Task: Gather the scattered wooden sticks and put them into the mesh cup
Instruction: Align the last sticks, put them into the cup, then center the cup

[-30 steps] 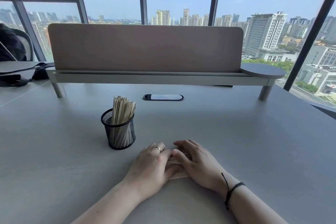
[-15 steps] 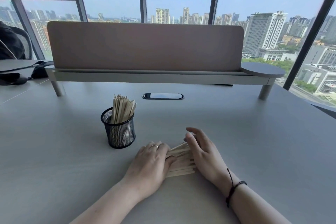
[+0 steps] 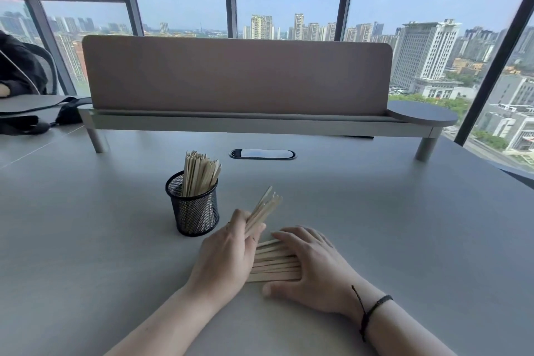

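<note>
Wooden sticks we are gripping in our left hand, tips pointing upper right, just right of the mesh cup; our right hand is lying flat on the loose sticks.

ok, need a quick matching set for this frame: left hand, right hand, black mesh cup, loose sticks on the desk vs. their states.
Things
1. left hand
2. right hand
3. black wire-mesh cup
4. loose pale wooden sticks on the grey desk

States
A. stands upright, holding sticks
B. grips a raised bundle of sticks
C. lie flat between the two hands
D. rests flat, fingers over stick ends

Pairs: 1-B, 2-D, 3-A, 4-C
</note>
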A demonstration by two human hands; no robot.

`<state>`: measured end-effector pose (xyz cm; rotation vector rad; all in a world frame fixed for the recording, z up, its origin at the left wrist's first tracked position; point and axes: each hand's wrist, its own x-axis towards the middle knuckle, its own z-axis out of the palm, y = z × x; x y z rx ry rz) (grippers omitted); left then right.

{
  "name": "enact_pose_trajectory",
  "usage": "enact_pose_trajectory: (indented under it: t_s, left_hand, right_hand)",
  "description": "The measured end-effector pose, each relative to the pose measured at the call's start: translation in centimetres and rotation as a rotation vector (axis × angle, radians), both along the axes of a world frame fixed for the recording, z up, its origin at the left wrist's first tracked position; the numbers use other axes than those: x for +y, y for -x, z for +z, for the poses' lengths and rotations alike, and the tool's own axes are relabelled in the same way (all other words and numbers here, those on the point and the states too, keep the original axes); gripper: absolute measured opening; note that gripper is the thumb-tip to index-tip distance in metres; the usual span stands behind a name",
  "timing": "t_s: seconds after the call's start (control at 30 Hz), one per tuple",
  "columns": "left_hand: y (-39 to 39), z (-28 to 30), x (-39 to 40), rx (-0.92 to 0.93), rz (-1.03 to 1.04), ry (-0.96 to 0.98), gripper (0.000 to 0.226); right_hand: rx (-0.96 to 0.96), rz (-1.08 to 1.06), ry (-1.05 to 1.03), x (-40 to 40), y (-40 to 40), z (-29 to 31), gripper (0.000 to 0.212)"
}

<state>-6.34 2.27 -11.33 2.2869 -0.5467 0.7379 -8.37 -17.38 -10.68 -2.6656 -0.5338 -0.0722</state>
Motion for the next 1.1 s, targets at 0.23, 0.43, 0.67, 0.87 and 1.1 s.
enact_pose_trajectory:
  t_s: [0.23, 0.43, 0.67, 0.87, 1.1]
  left_hand:
    - [0.4, 1.5, 0.3, 0.009, 0.004, 0.374, 0.046]
    - [-0.2, 1.1, 1.6, 0.124, 0.016, 0.569, 0.057]
    - [0.1, 1.2, 1.5, 0.089, -0.007, 0.544, 0.057]
    - [0.2, 1.3, 1.4, 0.074, -0.012, 0.551, 0.053]
    - [0.0, 0.9, 1.6, 0.112, -0.039, 0.600, 0.059]
  right_hand:
    - [-0.098, 0.025, 0.072, 1.8, -0.1, -0.2, 0.078]
    - [-0.038, 0.018, 0.126, 2.0, 0.0, 0.4, 0.061]
    - [0.003, 0.003, 0.060, 2.2, 0.1, 0.7, 0.056]
    - [0.117, -0.061, 0.025, 2.6, 0.0, 1.9, 0.043]
    - [0.253, -0.095, 0.039, 3.2, -0.9, 3.6, 0.047]
